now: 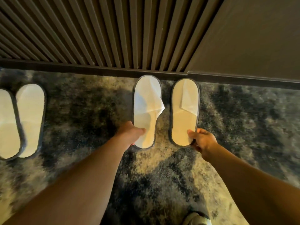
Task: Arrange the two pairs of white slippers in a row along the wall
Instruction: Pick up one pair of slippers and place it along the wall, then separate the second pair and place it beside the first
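Observation:
Two white slippers with dark trim lie side by side on the carpet, toes against the skirting. My left hand [132, 133] grips the heel of the left slipper [146, 101], whose loose upper flap sticks out to the right. My right hand [202, 139] pinches the heel of the right slipper [184, 114]. A second pair rests at the far left: one slipper [30, 114] fully seen, its partner [7, 125] cut off by the frame edge. That pair lies a little farther from the wall.
A slatted dark wall panel [97, 33] and a plain dark panel [251, 38] rise behind a dark skirting board [97, 69]. Mottled dark and beige carpet [162, 176] covers the floor. A shoe tip [197, 219] shows at the bottom edge.

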